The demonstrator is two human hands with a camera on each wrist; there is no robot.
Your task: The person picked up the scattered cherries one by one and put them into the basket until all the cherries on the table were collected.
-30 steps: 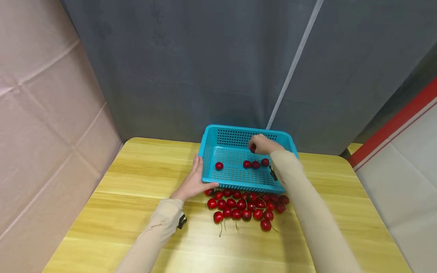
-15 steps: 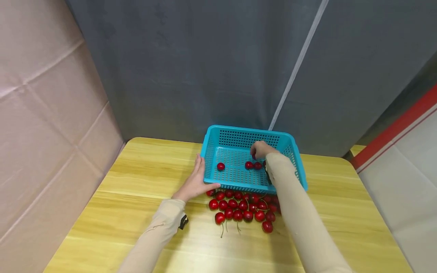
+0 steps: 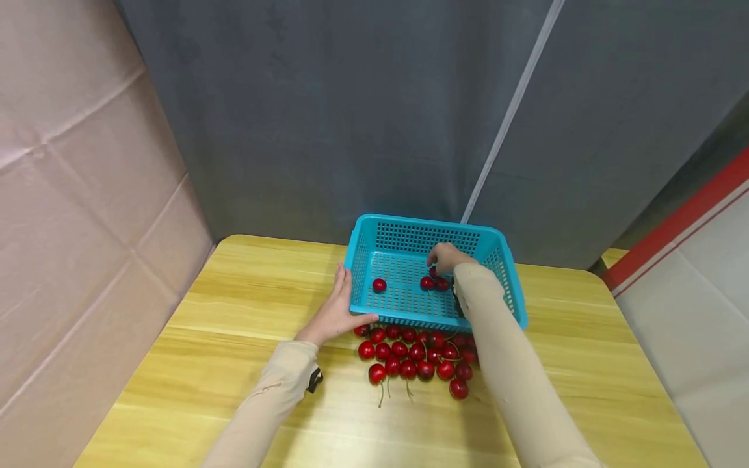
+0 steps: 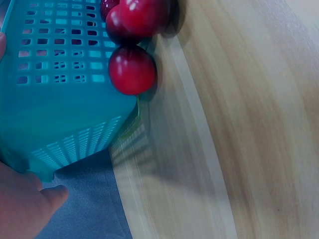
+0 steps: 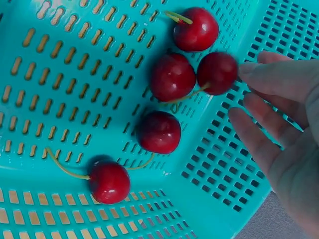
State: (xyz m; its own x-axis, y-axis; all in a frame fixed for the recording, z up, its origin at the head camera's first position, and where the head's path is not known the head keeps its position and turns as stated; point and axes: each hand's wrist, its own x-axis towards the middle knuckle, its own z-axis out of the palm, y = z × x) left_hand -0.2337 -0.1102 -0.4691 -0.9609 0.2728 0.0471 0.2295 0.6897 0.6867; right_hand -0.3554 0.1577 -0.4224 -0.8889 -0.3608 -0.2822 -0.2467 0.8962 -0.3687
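Note:
A blue plastic basket holds several dark red cherries. My left hand rests against its near left corner, fingers straight along the left side and thumb on the front rim. In the left wrist view, part of this hand shows beside the basket wall. My right hand is inside the basket, low over a small group of cherries. In the right wrist view its fingers are spread and relaxed, the thumb tip right at one cherry. Another cherry lies apart on the left.
A pile of cherries, some with stems, lies on the wooden table along the basket's front. The right forearm covers the pile's right end. Behind the table hangs a dark grey curtain, with a pale wall covering at the left.
My right hand has lowered a cherry to the basket floor beside the others, and its fingers have loosened from it. The left hand stays at the corner. The head view has shifted slightly.

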